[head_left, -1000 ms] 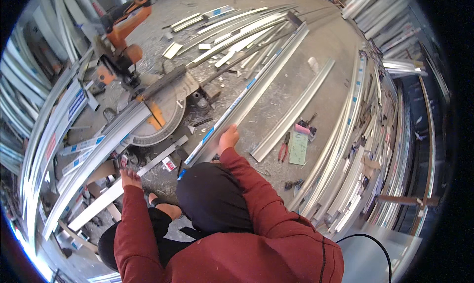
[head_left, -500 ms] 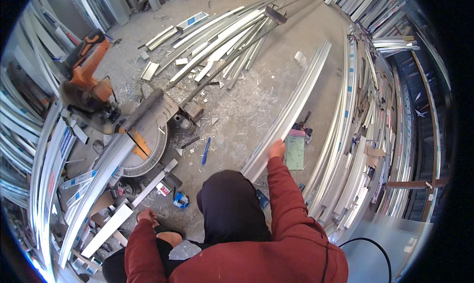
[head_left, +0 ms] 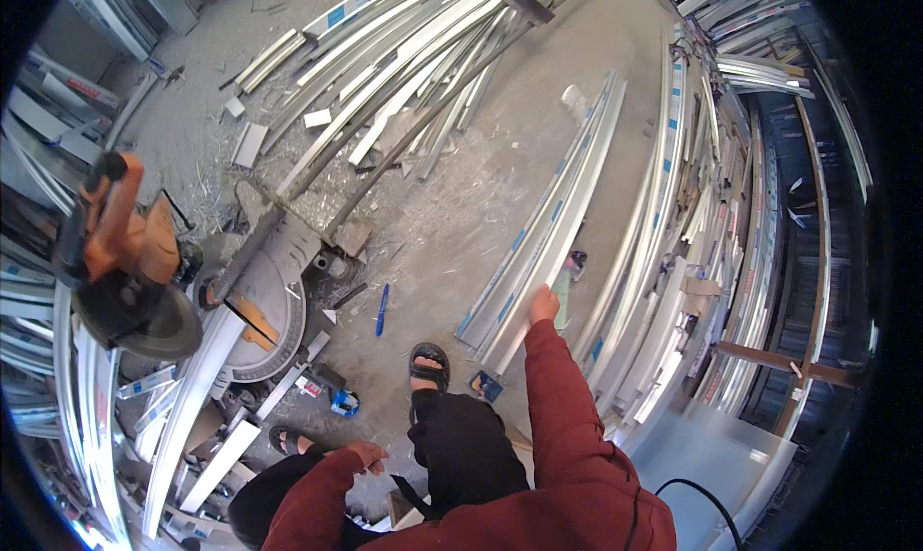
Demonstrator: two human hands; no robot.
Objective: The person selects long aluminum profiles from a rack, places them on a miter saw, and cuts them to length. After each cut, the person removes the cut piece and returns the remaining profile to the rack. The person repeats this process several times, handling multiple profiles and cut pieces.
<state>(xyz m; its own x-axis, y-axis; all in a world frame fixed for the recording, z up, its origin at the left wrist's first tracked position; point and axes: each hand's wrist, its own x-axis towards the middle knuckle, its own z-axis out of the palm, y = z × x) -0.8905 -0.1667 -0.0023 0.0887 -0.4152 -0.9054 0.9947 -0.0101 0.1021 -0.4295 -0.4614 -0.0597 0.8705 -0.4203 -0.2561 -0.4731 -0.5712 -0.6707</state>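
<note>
The long silver metal profile (head_left: 545,262) is at my right hand (head_left: 543,307), stretching away from it over the floor (head_left: 437,234), its near end just behind and left of the hand. That hand is closed on the profile's right edge, though its fingertips are hidden. A second metal profile (head_left: 510,267) lies alongside, just left of the first. I'd judge this length best kept parallel to its neighbour, eased rather than dragged, my grip clear of the end corners and an eye on the far tip, which could swing. My left hand (head_left: 366,455), well left and behind, has nothing visible in it, fingers loosely extended; it could steady the near end. Just right of my right hand shows a green sheet (head_left: 563,306); well to its left, a blue pen (head_left: 382,311), then an orange mitre saw (head_left: 144,238).
</note>
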